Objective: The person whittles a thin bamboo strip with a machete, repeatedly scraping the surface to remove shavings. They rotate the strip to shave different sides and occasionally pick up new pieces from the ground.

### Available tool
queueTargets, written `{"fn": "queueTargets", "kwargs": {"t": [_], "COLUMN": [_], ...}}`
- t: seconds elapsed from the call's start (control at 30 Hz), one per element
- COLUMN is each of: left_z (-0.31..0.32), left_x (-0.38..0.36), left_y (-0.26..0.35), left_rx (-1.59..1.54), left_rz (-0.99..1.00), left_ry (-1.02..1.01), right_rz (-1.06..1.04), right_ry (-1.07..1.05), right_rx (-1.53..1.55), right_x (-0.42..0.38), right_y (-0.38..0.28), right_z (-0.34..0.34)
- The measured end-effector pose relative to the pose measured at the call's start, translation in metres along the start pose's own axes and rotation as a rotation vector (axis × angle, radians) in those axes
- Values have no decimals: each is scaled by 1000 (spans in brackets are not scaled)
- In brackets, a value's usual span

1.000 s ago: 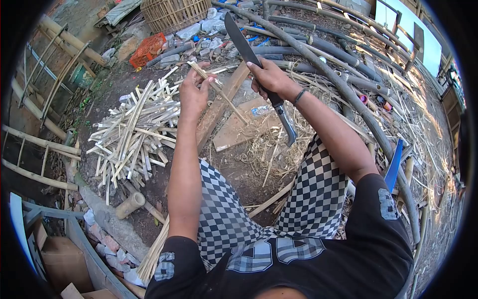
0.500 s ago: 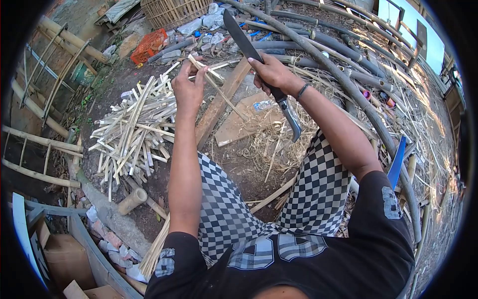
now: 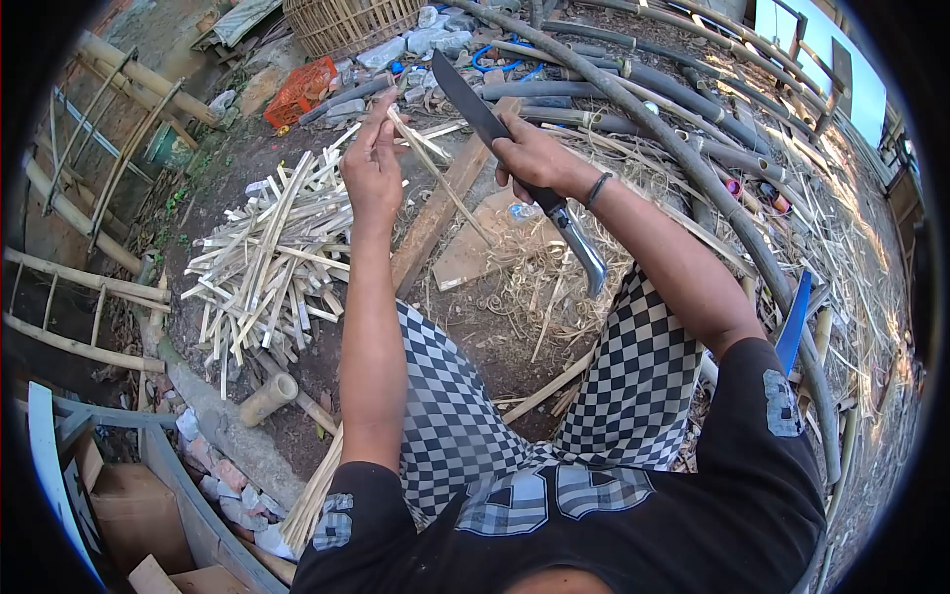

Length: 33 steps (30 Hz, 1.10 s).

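My left hand (image 3: 374,173) has its fingers pointing up, with the top end of a thin bamboo strip (image 3: 437,170) held at the fingers and thumb. The strip slants down to the right, passing in front of a wooden beam (image 3: 435,226). In my right hand (image 3: 537,156) is a large machete (image 3: 465,97), gripped near where blade and handle meet. Its dark blade points up and left, and the curved handle end (image 3: 586,259) sticks out below the hand. A pile of split bamboo strips (image 3: 272,252) lies left of my left forearm.
Curly shavings (image 3: 554,267) and a flat brown board (image 3: 470,252) lie on the ground between my knees and the beam. Bamboo poles (image 3: 693,168) curve along the right. A blue saw blade (image 3: 794,322) stands by my right elbow. An orange crate (image 3: 300,89) sits at the back left.
My left fingers have straightened upward, and the strip's top end has shifted slightly right. The machete has moved a little left at its tip, with its handle end lower.
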<state>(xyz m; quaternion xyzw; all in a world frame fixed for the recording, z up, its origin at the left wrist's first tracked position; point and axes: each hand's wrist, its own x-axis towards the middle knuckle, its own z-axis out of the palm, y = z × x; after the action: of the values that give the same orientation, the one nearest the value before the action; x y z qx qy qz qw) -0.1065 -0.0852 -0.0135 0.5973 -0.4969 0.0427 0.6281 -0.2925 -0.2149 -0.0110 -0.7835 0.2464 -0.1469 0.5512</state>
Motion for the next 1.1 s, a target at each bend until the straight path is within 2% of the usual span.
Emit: {"fn": "queueTargets", "kwargs": {"t": [0.1,0.3,0.4,0.47,0.5,0.57,0.63,0.7,0.77,0.9,1.0,1.1], "left_z": [-4,-6,-6,-7,-8,-9,-9,-9,-9,-9,-7,-6], "left_x": [2,2,0,0,0,1,0,-1,-1,-2,-1,-3], "left_y": [-1,3,5,1,0,2,7,7,6,6,7,10], "left_rx": [-17,-149,-250,-264,-262,-201,-204,-209,-194,-277,-169,-229], "left_rz": [86,69,-20,18,17,154,162,167,189,126,198,107], "left_ry": [35,61,20,-9,-10,-3,-11,-18,-20,-16,-17,-4], "right_rz": [-61,-176,-241,-326,-325,-333,-319,-302,-463,-431,-507,-543], "right_ry": [-13,28,51,78,77,66,55,44,101,70,181,227], "right_rx": [50,-9,-30,-81,-78,-134,-144,-155,-289,-358,-399,-475], "right_x": [-2,-18,-21,-22,-22,-21,-22,-21,-19,-19,-15,-6], "right_y": [-4,-34,-42,-45,-45,-46,-48,-47,-42,-40,-33,-16], "right_z": [9,34,40,42,41,38,34,33,33,31,36,45]}}
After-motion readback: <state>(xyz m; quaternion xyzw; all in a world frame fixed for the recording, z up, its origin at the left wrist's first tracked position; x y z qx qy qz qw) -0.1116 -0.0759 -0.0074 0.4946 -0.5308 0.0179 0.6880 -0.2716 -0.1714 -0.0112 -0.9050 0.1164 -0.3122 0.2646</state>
